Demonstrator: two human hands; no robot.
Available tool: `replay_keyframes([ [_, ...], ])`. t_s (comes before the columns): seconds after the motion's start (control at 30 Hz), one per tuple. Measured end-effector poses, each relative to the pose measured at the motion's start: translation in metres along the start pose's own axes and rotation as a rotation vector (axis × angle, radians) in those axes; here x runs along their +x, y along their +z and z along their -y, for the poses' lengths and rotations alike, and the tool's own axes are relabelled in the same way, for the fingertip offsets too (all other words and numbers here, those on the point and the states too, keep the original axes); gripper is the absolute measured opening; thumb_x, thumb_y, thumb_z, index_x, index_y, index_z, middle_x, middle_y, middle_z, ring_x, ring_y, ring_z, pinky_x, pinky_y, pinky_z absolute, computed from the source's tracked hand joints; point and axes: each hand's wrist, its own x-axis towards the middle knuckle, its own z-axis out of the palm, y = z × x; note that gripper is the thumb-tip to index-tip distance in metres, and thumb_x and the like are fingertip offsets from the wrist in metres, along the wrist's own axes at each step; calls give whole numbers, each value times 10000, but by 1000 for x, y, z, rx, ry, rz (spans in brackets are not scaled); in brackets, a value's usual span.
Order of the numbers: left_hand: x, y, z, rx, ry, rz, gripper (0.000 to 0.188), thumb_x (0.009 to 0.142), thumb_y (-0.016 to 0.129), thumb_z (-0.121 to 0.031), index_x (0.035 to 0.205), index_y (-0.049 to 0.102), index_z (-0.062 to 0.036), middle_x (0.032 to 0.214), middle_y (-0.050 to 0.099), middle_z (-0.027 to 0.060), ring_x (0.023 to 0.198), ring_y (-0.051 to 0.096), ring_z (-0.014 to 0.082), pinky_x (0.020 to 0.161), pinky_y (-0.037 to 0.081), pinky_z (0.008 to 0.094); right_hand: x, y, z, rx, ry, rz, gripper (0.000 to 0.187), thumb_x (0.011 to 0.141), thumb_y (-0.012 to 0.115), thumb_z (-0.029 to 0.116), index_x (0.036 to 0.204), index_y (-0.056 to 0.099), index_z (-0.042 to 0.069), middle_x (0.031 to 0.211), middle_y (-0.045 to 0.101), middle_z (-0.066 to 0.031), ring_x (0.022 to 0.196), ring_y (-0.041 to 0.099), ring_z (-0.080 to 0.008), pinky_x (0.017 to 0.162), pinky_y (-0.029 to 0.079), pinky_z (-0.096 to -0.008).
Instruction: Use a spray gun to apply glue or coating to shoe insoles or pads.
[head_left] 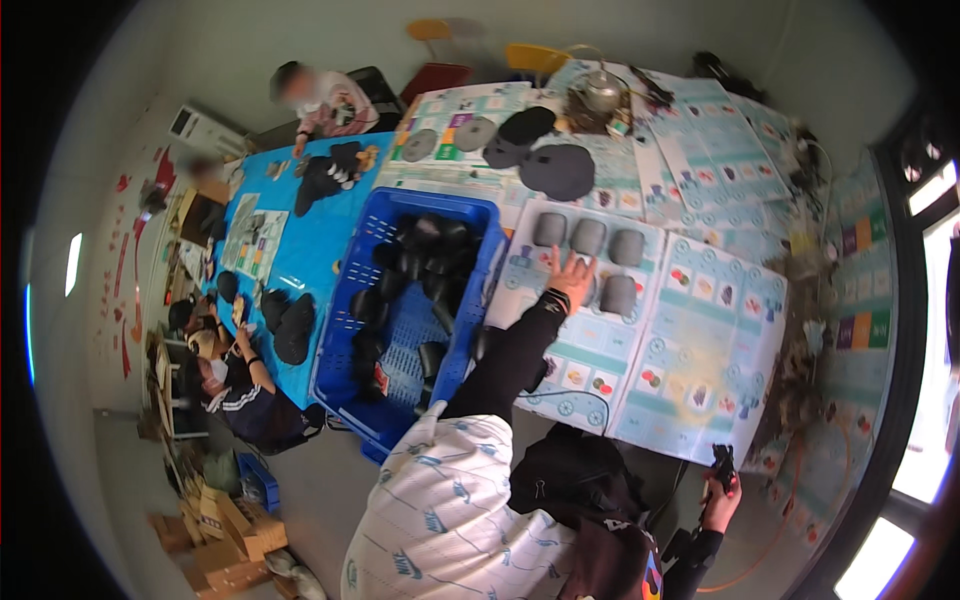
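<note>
My left hand (572,281) lies palm down over the white printed board, fingers spread, among several dark grey rounded, cup-like pieces (587,236). One of these pieces is partly hidden under the hand; I cannot tell whether the fingers press on it. Another grey piece (618,295) sits just right of the hand. Off the board's near right corner, my right hand (719,508) is closed around a small black object (723,464) that sticks up from the fist; its kind cannot be made out.
A blue plastic crate (474,203) with black rounded pieces stands left of my left arm. Dark flat round pieces (557,172) and a metal kettle (601,92) are farther back. At a blue-covered table (300,240), people sit with dark items. Cardboard boxes (235,525) lie lower left.
</note>
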Motion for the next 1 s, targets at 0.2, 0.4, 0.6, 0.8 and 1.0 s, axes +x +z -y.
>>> replay_keyframes([
  [0.2, -23, -63, -6, 46, -35, 121, 936, 793, 776, -197, 1586, 300, -61, 1557, 402, 197, 1484, 307, 413, 1174, 53, 750, 8, 0, 8, -14, -3, 72, 219, 807, 588, 48, 1015, 642, 5, 872, 706, -71, 586, 583, -100, 391, 442, -229],
  [0.4, -80, -76, -20, -187, -300, -142, 907, 726, 858, -267, 1498, 427, -66, 1442, 487, 157, 1412, 389, 382, 1182, 108, 726, 19, 10, 31, 15, -49, 135, 195, 793, 589, 57, 972, 637, -5, 853, 702, -84, 512, 556, -112, 358, 426, -234],
  [0.6, -208, -72, -70, -393, -488, -98, 739, 769, 830, -282, 1410, 508, -103, 1350, 518, 134, 1309, 464, 340, 1150, 215, 713, 34, 2, 31, 2, -48, 210, 210, 793, 599, 67, 985, 643, -6, 853, 709, -83, 526, 575, -117, 354, 435, -231],
  [0.8, -312, -51, -111, -620, -594, -100, 427, 837, 786, -278, 1200, 629, -117, 1199, 619, 132, 1129, 577, 347, 1003, 450, 519, 45, -10, 26, 51, -126, 342, 184, 795, 619, 83, 958, 650, 2, 891, 733, -111, 655, 666, -165, 362, 454, -253],
  [1.0, -394, -29, -118, -734, -539, 227, 524, 979, 552, -521, 769, 727, -74, 750, 706, 107, 767, 696, 325, 752, 537, 439, 52, -19, 10, 57, -57, 412, 242, 787, 596, 35, 1018, 628, -32, 855, 723, -120, 752, 701, -206, 560, 512, -290],
])
